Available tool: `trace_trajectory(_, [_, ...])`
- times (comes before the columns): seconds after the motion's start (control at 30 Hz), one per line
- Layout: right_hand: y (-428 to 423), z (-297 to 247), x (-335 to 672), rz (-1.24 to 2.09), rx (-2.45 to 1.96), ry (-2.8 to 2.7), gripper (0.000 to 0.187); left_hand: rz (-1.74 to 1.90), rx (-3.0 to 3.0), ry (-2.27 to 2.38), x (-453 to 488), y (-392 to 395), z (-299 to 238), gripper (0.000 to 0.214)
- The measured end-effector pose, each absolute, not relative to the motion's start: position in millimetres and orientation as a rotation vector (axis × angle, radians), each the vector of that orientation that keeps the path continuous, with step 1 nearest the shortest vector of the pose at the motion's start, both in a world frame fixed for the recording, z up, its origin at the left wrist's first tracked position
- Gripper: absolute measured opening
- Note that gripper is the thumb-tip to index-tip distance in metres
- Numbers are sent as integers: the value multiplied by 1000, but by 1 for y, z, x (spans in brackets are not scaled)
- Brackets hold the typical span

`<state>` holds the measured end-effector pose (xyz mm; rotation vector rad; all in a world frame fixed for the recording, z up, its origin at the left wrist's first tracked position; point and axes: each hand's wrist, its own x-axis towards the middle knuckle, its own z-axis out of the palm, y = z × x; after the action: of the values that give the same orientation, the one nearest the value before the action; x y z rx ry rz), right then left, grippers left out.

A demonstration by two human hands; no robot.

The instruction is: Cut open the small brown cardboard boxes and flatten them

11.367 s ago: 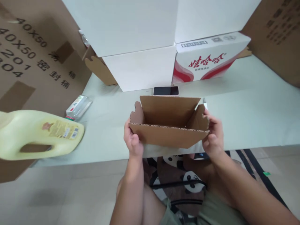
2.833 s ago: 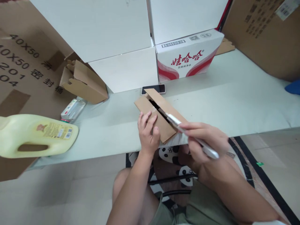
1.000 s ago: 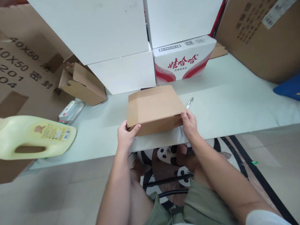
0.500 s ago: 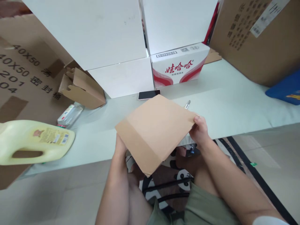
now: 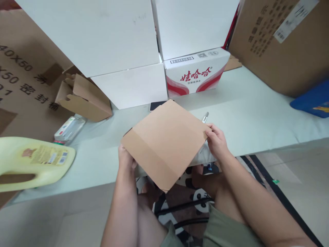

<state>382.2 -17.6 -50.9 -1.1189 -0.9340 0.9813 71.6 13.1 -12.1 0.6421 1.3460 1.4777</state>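
A closed brown cardboard box (image 5: 164, 142) is tilted up above the near edge of the pale green table (image 5: 257, 116), one corner pointing down toward my lap. My left hand (image 5: 125, 160) grips its left corner, fingers mostly hidden behind the box. My right hand (image 5: 216, 140) pinches its right corner. A silver utility knife (image 5: 205, 117) lies on the table just beyond my right hand. A phone (image 5: 154, 105) peeks out behind the box.
White cartons (image 5: 128, 79) and a red-printed white case (image 5: 196, 73) stand at the back. An open small brown box (image 5: 82, 99) and a clear plastic bottle (image 5: 68, 127) lie left. A yellow jug (image 5: 33, 163) is at far left. Large brown cartons flank both sides; a blue object (image 5: 312, 101) sits right.
The box was folded and worked with the knife, then set flat and closed. In the last second both hands lifted it off the table and tipped it; the knife stays on the table.
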Motion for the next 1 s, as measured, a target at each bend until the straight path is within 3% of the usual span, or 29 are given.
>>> trace_trajectory(0.1, [-11, -52, 381, 974, -1180, -863, 13, 1415, 611, 1307, 69, 23, -16, 34])
trace_trajectory(0.27, [1, -55, 381, 940, -1311, -723, 14, 1418, 568, 1322, 62, 31, -24, 29])
trace_trajectory(0.43, [2, -59, 381, 873, -1365, -760, 37, 1632, 391, 1254, 58, 38, -30, 19])
trace_trajectory(0.67, [-11, -60, 365, 1249, -1154, -911, 66, 1632, 324, 1168, 63, 38, -37, 23])
trace_trajectory(0.83, [-12, -58, 357, 1134, -1136, -1113, 76, 1455, 290, 1254, 68, 32, -32, 29])
trace_trajectory(1.0, [-14, -60, 349, 992, -1175, -1352, 88, 1358, 479, 1271, 74, 22, -24, 20])
